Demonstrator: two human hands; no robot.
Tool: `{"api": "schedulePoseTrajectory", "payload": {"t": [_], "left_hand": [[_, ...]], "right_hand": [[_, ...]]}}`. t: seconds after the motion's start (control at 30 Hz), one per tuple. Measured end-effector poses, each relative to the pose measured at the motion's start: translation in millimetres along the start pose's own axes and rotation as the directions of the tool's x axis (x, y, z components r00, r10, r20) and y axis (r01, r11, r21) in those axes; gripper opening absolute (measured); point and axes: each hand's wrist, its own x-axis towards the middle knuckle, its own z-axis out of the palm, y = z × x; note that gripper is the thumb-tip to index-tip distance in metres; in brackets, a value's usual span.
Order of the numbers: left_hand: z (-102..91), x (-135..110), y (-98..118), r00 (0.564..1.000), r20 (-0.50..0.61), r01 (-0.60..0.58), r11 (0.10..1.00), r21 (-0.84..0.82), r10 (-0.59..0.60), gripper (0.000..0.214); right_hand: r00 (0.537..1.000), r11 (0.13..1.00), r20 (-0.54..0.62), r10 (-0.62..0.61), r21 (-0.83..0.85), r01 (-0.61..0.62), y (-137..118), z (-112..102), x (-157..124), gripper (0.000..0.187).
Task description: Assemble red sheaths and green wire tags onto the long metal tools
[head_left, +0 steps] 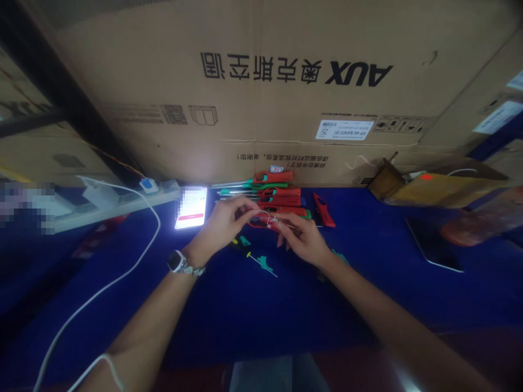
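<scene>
My left hand is closed, its fingers at the left end of an opened red lighter casing. A thin white wire loops above the casing between my fingertips. My right hand pinches around the wire's right end; any smaller part in its fingers is too blurred to make out. Just beyond lie several long-nosed red lighters with teal triggers. Nearer to me lie a screwdriver with a yellow-and-black handle and a loose teal trigger.
A lit phone stands left of my hands, beside a white power strip with a trailing white cable. A red casing and a dark phone lie right. A large cardboard box walls off the back.
</scene>
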Motion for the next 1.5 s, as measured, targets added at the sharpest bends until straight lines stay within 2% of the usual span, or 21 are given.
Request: {"api": "schedulePoseTrajectory", "payload": {"t": [0.1, 0.23, 0.4, 0.47, 0.63, 0.8, 0.87, 0.93, 1.0, 1.1, 1.2, 1.27, 1.33, 1.43, 1.5], "left_hand": [[-0.4, 0, -1, 1.000, 0.000, 0.029, 1.000, 0.005, -0.029, 0.015], [0.3, -1, -4, 0.999, 0.036, -0.019, 0.999, 0.047, 0.017, 0.013], [8.3, -2, -14, 0.993, 0.106, -0.064, 0.994, 0.088, 0.055, 0.011], [11.3, -2, -17, 0.988, 0.127, -0.103, 0.990, 0.098, 0.091, 0.014], [14.6, -2, -20, 0.971, 0.211, -0.132, 0.986, 0.098, 0.109, 0.017], [14.7, -3, -21, 0.964, 0.260, -0.086, 0.992, 0.090, 0.060, 0.017], [14.8, -3, -23, 0.956, 0.287, -0.082, 0.993, 0.086, 0.054, 0.017], [15.6, -4, -25, 0.950, 0.307, -0.086, 0.992, 0.089, 0.055, 0.016], [17.2, -5, -27, 0.947, 0.315, -0.094, 0.991, 0.098, 0.059, 0.017], [18.7, -5, -28, 0.950, 0.302, -0.116, 0.987, 0.113, 0.077, 0.017], [12.7, -3, -26, 0.965, 0.220, -0.179, 0.969, 0.168, 0.141, 0.019], [2.6, -2, -23, 0.979, 0.128, -0.183, 0.956, 0.231, 0.156, 0.020], [-9.4, -1, -22, 0.992, 0.085, -0.112, 0.960, 0.255, 0.093, 0.021], [-22.4, -3, -24, 0.985, 0.173, -0.052, 0.960, 0.276, 0.004, 0.026], [-24.4, -6, -29, 0.970, 0.241, -0.044, 0.954, 0.298, -0.030, 0.038]], "right_hand": [[0.999, 0.998, -0.020, -0.036, -0.045, 0.035, 0, -2, 1, 0.033], [0.998, 0.995, 0.004, -0.068, -0.075, 0.068, 4, -3, 2, 0.028], [1.000, 0.969, -0.014, 0.008, -0.246, -0.012, 7, -3, 3, 0.017], [1.000, 0.961, -0.027, 0.001, -0.277, -0.009, 8, -2, 3, 0.014], [0.995, 0.978, -0.059, -0.084, -0.199, 0.070, 13, -1, 6, 0.010], [0.994, 0.991, -0.109, -0.009, -0.137, -0.006, 16, -1, 11, 0.012], [0.992, 0.982, -0.112, -0.056, -0.187, 0.034, 11, -2, 11, 0.013], [0.990, 0.941, -0.033, -0.138, -0.316, 0.121, 3, -4, 8, 0.016], [0.986, 0.859, 0.089, -0.140, -0.485, 0.165, -5, -6, 4, 0.027], [0.984, 0.733, 0.162, -0.080, -0.659, 0.168, -14, -7, 0, 0.018], [0.980, 0.674, 0.196, -0.035, -0.719, 0.167, -16, -6, 0, 0.009], [0.985, 0.708, 0.171, -0.006, -0.695, 0.125, -15, -6, 2, 0.007], [0.993, 0.811, 0.115, 0.036, -0.584, 0.038, -12, -7, 6, 0.009], [0.994, 0.959, 0.038, 0.100, -0.271, -0.086, -5, -7, 12, 0.021], [0.993, 0.988, -0.020, 0.118, -0.102, -0.119, 0, -5, 16, 0.028]]}}
